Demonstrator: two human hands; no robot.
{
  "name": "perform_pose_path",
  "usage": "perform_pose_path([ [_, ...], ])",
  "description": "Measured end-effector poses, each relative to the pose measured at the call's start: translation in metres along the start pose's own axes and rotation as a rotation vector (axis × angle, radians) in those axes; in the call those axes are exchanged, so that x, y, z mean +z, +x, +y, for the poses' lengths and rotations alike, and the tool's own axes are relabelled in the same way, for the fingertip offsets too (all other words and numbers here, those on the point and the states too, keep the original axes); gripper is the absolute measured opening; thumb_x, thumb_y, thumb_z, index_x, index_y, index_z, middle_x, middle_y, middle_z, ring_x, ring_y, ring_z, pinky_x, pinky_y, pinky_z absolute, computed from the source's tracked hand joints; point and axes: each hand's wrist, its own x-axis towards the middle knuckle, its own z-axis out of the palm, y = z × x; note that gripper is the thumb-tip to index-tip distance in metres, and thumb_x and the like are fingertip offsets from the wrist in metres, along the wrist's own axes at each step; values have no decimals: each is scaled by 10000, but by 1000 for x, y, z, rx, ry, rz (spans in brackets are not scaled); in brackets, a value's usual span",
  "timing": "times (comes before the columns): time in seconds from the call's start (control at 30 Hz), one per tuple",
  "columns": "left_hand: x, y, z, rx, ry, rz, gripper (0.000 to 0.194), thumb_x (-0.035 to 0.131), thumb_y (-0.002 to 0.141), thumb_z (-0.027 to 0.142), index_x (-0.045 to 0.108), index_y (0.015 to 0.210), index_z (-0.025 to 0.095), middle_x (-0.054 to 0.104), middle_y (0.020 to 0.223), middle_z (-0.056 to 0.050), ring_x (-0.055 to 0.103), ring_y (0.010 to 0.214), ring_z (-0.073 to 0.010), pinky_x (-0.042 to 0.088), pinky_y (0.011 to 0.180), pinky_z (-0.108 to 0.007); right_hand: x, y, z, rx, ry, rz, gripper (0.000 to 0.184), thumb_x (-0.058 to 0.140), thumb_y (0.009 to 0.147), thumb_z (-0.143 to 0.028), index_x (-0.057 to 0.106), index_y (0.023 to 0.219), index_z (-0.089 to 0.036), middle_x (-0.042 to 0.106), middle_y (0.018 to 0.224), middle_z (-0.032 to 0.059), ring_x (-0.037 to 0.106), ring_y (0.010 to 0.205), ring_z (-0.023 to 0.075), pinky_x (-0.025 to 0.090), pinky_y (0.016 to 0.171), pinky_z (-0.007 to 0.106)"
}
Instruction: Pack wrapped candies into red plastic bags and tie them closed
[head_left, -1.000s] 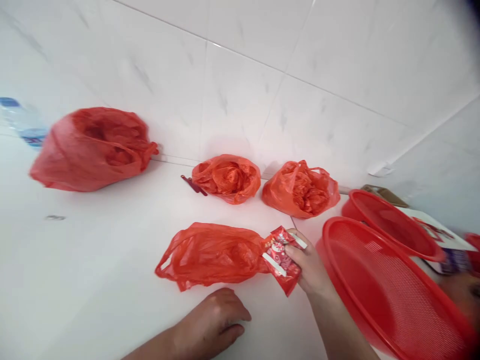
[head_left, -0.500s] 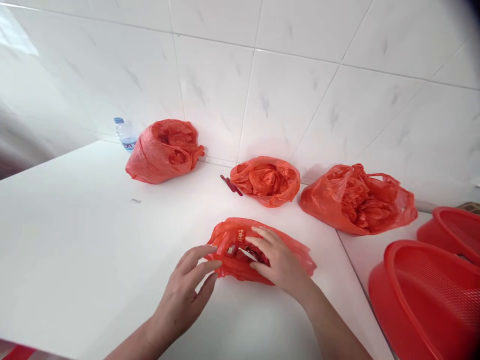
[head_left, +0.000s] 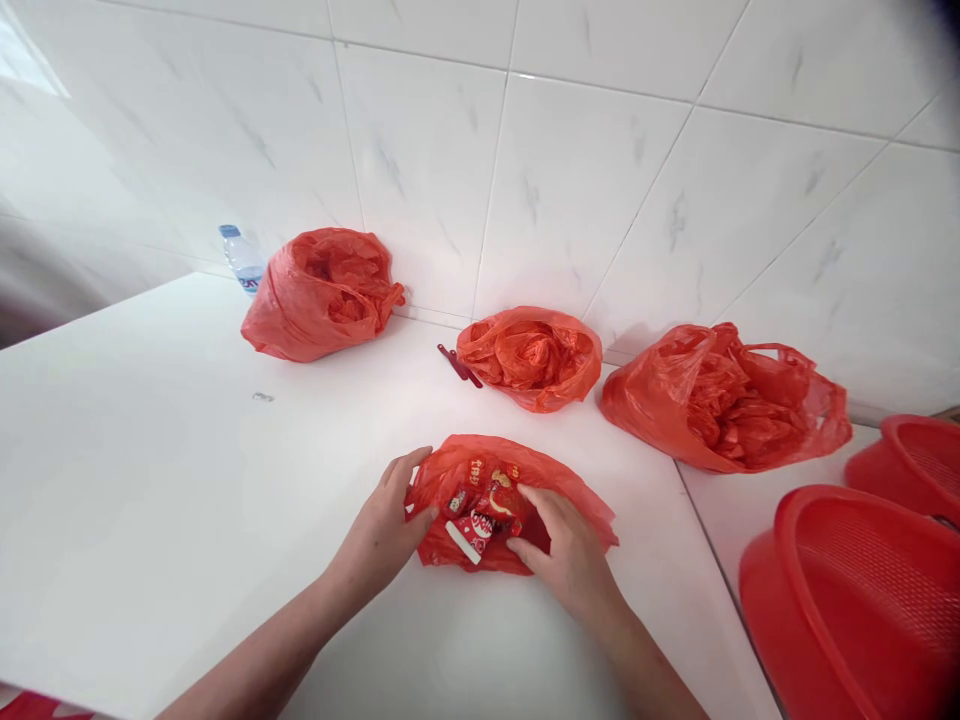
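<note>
A thin red plastic bag (head_left: 574, 500) lies spread on the white table, holding several small wrapped sweets. Among them are a red-and-white packet (head_left: 474, 537) at the near side and a shiny red wrapper with gold print (head_left: 504, 497). My left hand (head_left: 390, 520) rests at the bag's left edge, thumb and fingers apart around it. On the other side, my right hand (head_left: 566, 545) reaches over the bag, its thumb and fingers apart beside the sweets; part of the bag is hidden beneath it.
Three fuller red bags stand along the tiled wall: left (head_left: 300, 310), middle (head_left: 532, 360) and right (head_left: 720, 400). Behind the left one is a water bottle (head_left: 241, 262). Dark red strips (head_left: 460, 366) lie by the middle bag. Red plastic baskets (head_left: 795, 580) stand at right.
The red-and-white packet has come to rest on the near side of the sweets, its printed face showing. My left hand has moved onto the bag's edge; my right hand has shifted slightly right.
</note>
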Motion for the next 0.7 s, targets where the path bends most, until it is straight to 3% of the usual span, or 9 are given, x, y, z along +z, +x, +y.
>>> perform_pose_path([
  [0.13, -4, 7, 3, 78, 57, 105, 453, 466, 863, 217, 386, 1304, 280, 462, 1300, -69, 573, 1013, -190, 547, 775, -332, 0, 1, -3, -36, -50, 91, 327, 620, 784, -295, 583, 1106, -254, 606, 1089, 65, 586, 1005, 250, 500, 866, 427],
  [0.23, -8, 10, 7, 311, 199, 294, 379, 492, 868, 207, 459, 1243, 248, 455, 1304, -88, 501, 1144, -234, 495, 886, -385, 0, 0, -3, -81, -120, 175, 378, 606, 771, -245, 555, 1146, -249, 586, 1101, 73, 573, 1010, 256, 492, 865, 440],
  [0.27, -9, 10, 10, 405, 228, 303, 340, 491, 874, 199, 488, 1212, 240, 483, 1275, -90, 502, 1143, -233, 476, 910, -384, 0, 0, -3, -95, -138, 202, 407, 602, 763, -231, 541, 1165, -250, 581, 1104, 75, 565, 1021, 261, 487, 869, 448],
  [0.3, -9, 10, 14, 489, 237, 268, 299, 478, 885, 191, 515, 1178, 235, 522, 1225, -87, 524, 1110, -218, 469, 913, -367, 0, 0, -3, -106, -147, 223, 434, 598, 754, -219, 527, 1181, -253, 576, 1107, 77, 557, 1033, 266, 483, 875, 454],
  [0.37, -7, 9, 22, 585, 235, 71, 239, 455, 903, 197, 553, 1120, 227, 595, 1094, -69, 578, 979, -181, 481, 851, -314, 0, 0, -3, -117, -140, 248, 475, 585, 740, -190, 501, 1202, -256, 565, 1120, 81, 542, 1056, 270, 477, 887, 458],
  [0.43, -3, 9, 31, 567, 277, -178, 187, 508, 882, 251, 591, 1047, 223, 631, 951, -47, 594, 843, -175, 487, 732, -288, -1, 0, -3, -116, -109, 243, 486, 569, 733, -165, 489, 1204, -256, 552, 1139, 83, 529, 1082, 269, 472, 904, 456],
  [0.5, 2, 10, 38, 485, 360, -329, 170, 616, 802, 314, 623, 943, 218, 631, 854, -37, 583, 761, -193, 463, 639, -289, -3, -1, -2, -98, -59, 193, 489, 582, 728, -178, 485, 1200, -258, 540, 1172, 81, 513, 1115, 274, 466, 921, 459],
  [0.6, 9, 13, 41, 398, 405, -386, 164, 683, 715, 312, 631, 841, 220, 621, 791, -30, 570, 700, -204, 428, 585, -289, -7, -2, 0, -60, 56, 85, 479, 625, 744, -285, 487, 1202, -263, 509, 1257, 74, 474, 1184, 283, 455, 953, 459],
  [0.7, 11, 13, 37, 378, 309, -364, 155, 635, 723, 231, 632, 878, 241, 626, 787, -20, 573, 693, -200, 424, 600, -293, -10, -2, 3, -19, 153, 51, 357, 510, 863, -350, 505, 1206, -252, 490, 1313, 71, 441, 1238, 253, 415, 1011, 441],
])
